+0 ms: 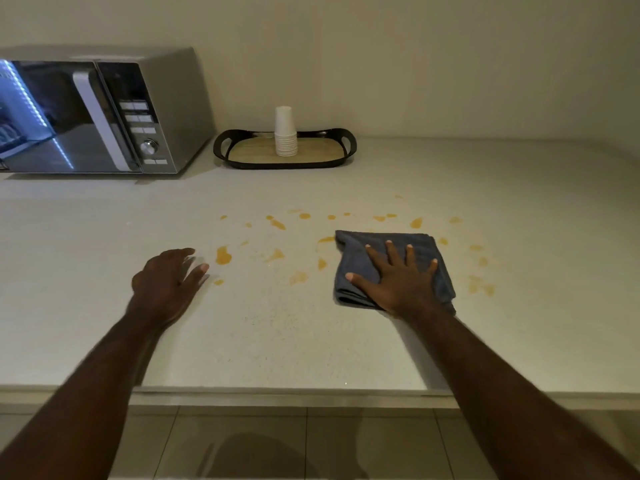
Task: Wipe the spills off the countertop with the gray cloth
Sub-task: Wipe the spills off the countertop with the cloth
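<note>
A person stands at a pale bench (311, 341), both bare arms reaching forward over it. The right hand (398, 282) lies flat, palm down, on a folded gray cloth (426, 244), its fingers (391, 252) spread wide and pressing the cloth to the bench. The cloth sits right of the bench's middle, roughly halfway between the front edge and the back wall, with the hand covering its near half.

Orange spills (223, 255) dot the bench in a loose band around the cloth. A line of small drops runs just beyond the cloth's far edge, more lie to its left, and fainter smears show to its right. One smear touches the cloth's far left corner. The largest blot lies well to the left of the cloth, just beside the left hand.

The left hand (166, 282) is left of the bench's middle, holding nothing. Its fingers (199, 271) are loosely extended and close together, pointing toward the large blot. It is slightly blurred, and whether it touches the bench cannot be told.

Along the back edge, a silver microwave (104, 112) stands at the left. Right of it sits a dark tray (221, 147) with two handles, carrying an upright stack of white cups (285, 133). Floor tiles (242, 441) show below the front edge.
</note>
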`<state>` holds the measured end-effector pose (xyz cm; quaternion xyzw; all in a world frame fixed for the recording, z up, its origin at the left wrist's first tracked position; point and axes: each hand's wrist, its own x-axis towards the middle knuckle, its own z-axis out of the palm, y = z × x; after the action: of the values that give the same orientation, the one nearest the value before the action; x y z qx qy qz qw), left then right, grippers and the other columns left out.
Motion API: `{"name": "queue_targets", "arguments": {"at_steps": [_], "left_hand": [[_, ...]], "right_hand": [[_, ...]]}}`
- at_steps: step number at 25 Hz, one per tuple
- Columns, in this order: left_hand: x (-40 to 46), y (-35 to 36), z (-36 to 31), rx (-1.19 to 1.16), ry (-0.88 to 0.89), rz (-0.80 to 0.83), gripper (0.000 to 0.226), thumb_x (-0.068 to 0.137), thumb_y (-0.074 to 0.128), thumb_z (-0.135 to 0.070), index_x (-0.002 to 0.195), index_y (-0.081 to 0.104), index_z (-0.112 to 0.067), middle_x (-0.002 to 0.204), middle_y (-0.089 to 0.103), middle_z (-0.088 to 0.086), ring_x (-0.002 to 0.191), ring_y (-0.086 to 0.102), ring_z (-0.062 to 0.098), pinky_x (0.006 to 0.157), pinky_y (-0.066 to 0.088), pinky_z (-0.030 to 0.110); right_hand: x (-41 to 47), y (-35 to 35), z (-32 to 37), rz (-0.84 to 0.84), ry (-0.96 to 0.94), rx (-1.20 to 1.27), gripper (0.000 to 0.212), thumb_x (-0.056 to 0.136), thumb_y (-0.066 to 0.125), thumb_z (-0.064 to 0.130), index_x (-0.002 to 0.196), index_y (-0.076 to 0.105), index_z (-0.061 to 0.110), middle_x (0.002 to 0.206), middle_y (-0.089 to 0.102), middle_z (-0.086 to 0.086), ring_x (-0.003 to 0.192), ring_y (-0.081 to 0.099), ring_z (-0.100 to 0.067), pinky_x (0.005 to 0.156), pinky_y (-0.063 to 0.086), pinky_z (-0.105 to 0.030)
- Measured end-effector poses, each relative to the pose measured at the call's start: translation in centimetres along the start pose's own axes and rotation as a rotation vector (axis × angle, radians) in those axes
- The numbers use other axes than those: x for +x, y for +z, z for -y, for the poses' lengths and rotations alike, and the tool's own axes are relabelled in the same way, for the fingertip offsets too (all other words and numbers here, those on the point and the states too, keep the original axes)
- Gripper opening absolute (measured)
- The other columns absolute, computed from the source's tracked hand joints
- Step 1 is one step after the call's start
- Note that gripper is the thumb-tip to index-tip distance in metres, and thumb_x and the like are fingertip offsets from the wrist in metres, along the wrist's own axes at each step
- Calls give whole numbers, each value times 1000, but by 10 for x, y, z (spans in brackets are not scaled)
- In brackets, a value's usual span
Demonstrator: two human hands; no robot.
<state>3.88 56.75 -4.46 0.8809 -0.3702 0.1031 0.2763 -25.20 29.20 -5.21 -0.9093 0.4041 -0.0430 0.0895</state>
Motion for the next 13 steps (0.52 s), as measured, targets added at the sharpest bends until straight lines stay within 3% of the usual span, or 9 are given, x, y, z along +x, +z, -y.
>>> {"name": "queue_targets", "arguments": {"at_steps": [4,7,13], "left_hand": [[9,3,5,-35,-2,4,52,87,45,-58,124,56,-23,128,63,4,124,54,27,103,39,47],[13,8,11,-52,-1,17,53,89,40,-60,126,53,-25,131,61,1,127,52,24,107,36,52],[14,10,11,-131,15,-44,48,90,42,-55,126,50,-24,124,62,3,117,57,27,99,41,54]], "right_hand": [[-13,22,55,-2,-134,29,100,57,8,101,145,-4,54,164,-4,4,148,-12,-35,105,-15,-75],[7,29,105,37,-207,61,101,57,8,101,146,1,52,164,-3,4,148,-12,-36,103,-17,-76],[33,2,41,-14,110,18,106,55,4,100,148,6,48,164,-2,0,148,-6,-39,105,-4,-78]]}}
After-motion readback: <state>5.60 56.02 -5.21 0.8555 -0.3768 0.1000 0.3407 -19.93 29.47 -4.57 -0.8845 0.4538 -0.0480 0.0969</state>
